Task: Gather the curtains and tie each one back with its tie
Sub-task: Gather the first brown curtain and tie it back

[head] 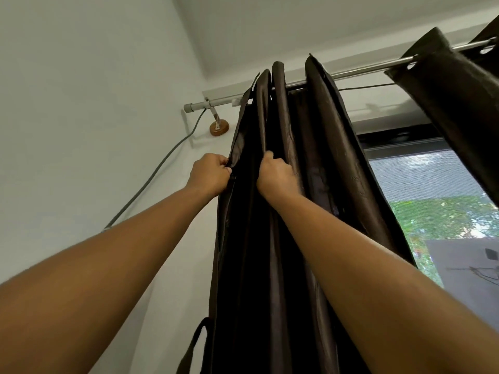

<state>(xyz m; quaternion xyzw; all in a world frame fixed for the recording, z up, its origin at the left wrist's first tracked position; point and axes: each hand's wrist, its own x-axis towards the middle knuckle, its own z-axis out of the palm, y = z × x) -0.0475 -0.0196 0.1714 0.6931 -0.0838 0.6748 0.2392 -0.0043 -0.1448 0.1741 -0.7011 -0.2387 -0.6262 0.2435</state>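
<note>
Arms stretch upward, left hand [212, 172] and right hand [275, 176] each pinching curtain [297, 157] folds.

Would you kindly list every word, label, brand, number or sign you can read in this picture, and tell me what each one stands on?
None: no readable text anywhere in this view.
The dark curtain, held by the left hand and the right hand, bears no visible label.
The curtain rod, its wooden wall mount and the grey cable carry no visible markings.

curtain [297, 184] on rod [356, 72] | tie [195, 344] lower-left | window [437, 201] right
</note>
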